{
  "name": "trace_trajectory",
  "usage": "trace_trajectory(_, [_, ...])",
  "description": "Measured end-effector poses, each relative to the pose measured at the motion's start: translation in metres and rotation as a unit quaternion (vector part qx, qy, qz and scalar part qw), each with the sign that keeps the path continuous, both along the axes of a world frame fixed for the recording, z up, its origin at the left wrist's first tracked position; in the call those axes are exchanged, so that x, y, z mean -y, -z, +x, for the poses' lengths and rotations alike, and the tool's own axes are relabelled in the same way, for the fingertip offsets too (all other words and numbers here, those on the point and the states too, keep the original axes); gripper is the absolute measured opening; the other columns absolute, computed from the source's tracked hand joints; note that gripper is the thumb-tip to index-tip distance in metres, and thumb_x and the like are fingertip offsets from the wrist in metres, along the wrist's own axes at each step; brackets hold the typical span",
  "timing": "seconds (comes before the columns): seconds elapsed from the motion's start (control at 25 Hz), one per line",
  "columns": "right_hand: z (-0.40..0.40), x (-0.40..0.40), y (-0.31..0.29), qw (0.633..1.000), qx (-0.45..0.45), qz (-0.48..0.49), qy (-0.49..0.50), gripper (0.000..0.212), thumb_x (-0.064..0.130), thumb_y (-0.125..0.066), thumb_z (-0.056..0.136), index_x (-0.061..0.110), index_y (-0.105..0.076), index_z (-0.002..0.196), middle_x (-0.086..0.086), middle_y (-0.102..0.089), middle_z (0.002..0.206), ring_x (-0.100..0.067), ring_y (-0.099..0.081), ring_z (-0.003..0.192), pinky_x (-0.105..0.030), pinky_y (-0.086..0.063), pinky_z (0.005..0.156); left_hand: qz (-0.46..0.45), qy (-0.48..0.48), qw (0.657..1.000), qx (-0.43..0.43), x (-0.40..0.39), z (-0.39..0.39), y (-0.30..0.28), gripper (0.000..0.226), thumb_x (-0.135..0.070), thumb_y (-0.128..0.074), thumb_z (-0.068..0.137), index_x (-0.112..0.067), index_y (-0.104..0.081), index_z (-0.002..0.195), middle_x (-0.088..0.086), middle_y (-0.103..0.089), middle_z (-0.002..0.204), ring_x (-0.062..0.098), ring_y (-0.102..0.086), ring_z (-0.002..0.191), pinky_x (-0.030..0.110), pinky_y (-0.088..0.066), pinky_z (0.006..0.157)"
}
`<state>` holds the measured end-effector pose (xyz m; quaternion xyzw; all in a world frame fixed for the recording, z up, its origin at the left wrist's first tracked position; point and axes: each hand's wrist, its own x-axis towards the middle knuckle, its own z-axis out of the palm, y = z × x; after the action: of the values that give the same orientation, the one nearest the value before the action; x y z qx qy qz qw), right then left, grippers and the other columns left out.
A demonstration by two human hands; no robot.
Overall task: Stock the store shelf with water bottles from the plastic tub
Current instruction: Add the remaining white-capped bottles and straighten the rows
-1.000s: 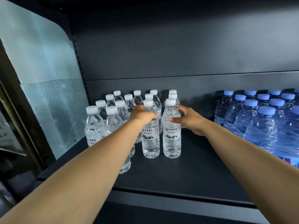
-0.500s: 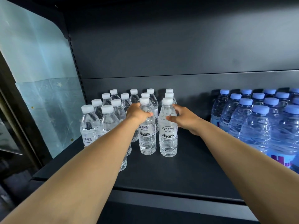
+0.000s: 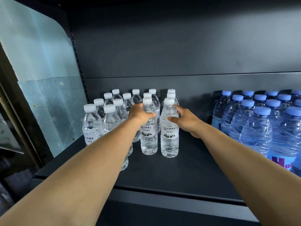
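Note:
Several clear white-capped water bottles (image 3: 112, 118) stand in rows on the left part of the dark shelf (image 3: 187, 173). Two more stand upright in front of the rows, side by side. My left hand (image 3: 140, 114) is wrapped around the shoulder of the left front bottle (image 3: 149, 137). My right hand (image 3: 185, 120) holds the right front bottle (image 3: 169, 139) from its right side, thumb in front and fingers behind. Both bottles rest on the shelf. The plastic tub is out of view.
Larger blue-capped bottles (image 3: 260, 126) fill the right end of the shelf. The dark back panel (image 3: 179, 54) rises behind. A pale blue sheet (image 3: 40, 79) covers the wall at the left. Bare shelf lies between the two bottle groups and along the front edge.
Both hands stay on the same two front bottles. The left front bottle has slid slightly back on the shelf, and the view has shifted a little.

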<state>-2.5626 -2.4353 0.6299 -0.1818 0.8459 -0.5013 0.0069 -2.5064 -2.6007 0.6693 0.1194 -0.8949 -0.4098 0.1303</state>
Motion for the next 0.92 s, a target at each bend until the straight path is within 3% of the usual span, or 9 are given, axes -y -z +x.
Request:
trace_trajectory(0.16, [0.011,0.001,-0.005,1.0,-0.006,0.025,0.017,0.068,0.03,-0.059,0.092,0.025,-0.024,0.149,-0.001,-0.032,0.153,-0.022,-0.034,0.139,-0.04,-0.033,0.112,-0.016,0.005,1.0,0.02,0.005,0.001,-0.002,0.072,-0.031,-0.068,0.083,-0.01,-0.034,0.143,0.008,-0.04,0.146,0.027,-0.042,0.132,0.035,-0.034,0.108])
trace_trajectory(0.36, [0.028,0.0,-0.022,0.995,-0.018,0.092,0.042,0.066,0.033,-0.061,0.089,0.026,-0.03,0.147,-0.003,-0.042,0.147,-0.025,-0.046,0.129,-0.04,-0.04,0.107,-0.03,0.009,0.999,0.011,0.004,0.014,-0.01,0.069,-0.032,-0.066,0.086,-0.008,-0.033,0.142,0.01,-0.039,0.147,0.028,-0.042,0.132,0.034,-0.036,0.106])
trace_trajectory(0.52, [0.062,-0.004,-0.048,0.986,-0.065,0.126,0.086,0.065,0.027,-0.061,0.091,0.018,-0.03,0.147,-0.006,-0.04,0.149,-0.024,-0.04,0.135,-0.033,-0.033,0.108,-0.156,0.03,0.987,-0.014,0.0,0.039,-0.029,0.073,-0.032,-0.067,0.085,-0.007,-0.031,0.143,0.011,-0.035,0.148,0.027,-0.039,0.134,0.032,-0.034,0.107])
trace_trajectory(0.76, [0.149,0.001,-0.075,0.938,-0.179,0.261,0.142,0.065,0.033,-0.059,0.09,0.013,-0.03,0.145,-0.018,-0.035,0.146,-0.036,-0.029,0.137,-0.039,-0.025,0.111,-0.437,0.1,0.893,-0.032,0.021,0.12,-0.047,0.077,-0.038,-0.071,0.08,-0.016,-0.033,0.143,0.012,-0.025,0.153,0.03,-0.024,0.141,0.044,-0.03,0.113])
trace_trajectory(0.92, [0.204,0.017,-0.061,0.909,-0.254,0.299,0.143,0.071,0.039,-0.058,0.088,0.014,-0.027,0.147,-0.016,-0.03,0.149,-0.033,-0.016,0.143,-0.039,-0.017,0.118,-0.524,0.115,0.844,-0.023,0.043,0.181,-0.032,0.08,-0.043,-0.067,0.082,-0.018,-0.026,0.147,0.013,-0.018,0.156,0.031,-0.014,0.145,0.046,-0.021,0.117])
